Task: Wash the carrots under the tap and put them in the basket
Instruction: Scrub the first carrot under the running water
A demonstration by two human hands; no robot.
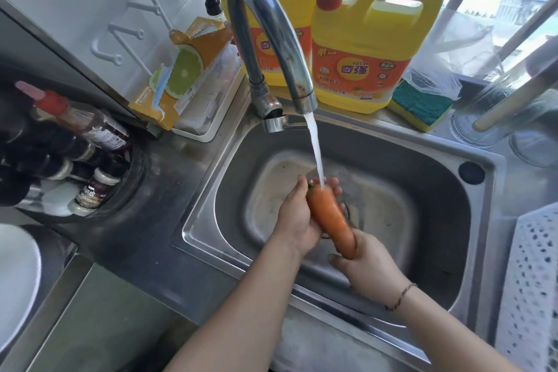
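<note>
Both hands hold one carrot (pixel 330 217) over the middle of the sink (pixel 422 178), under the running tap (pixel 265 30). The left hand (pixel 297 217) curls round the carrot's thick top end from the left, its fingertips showing past the far side of the carrot. The right hand (pixel 370 269) grips the narrow lower end, fingers wrapped under it and the thumb lying along its near side. The carrot slants from upper left, beyond the left hand, down to the right hand nearest the person. A string bracelet (pixel 400 296) circles the right wrist.

The water (pixel 315 151) falls from the spout straight onto the top end of the carrot, just beyond the left hand's fingers. The drain is partly hidden behind the carrot and hands.

The white perforated basket (pixel 534 281) stands on the table to the right of the right hand, well apart from it; what is inside cannot be seen.

Beyond the hands, behind the tap, stand two yellow detergent jugs (pixel 362 48) with red pumps, and a green and yellow sponge (pixel 419 106) lies to their right. To the left of the tap leans an orange box (pixel 184 69) printed with citrus slices. Far to the left of the left hand a round recess holds bottles (pixel 78 130). A white plate's (pixel 15 278) edge shows at the near left.
</note>
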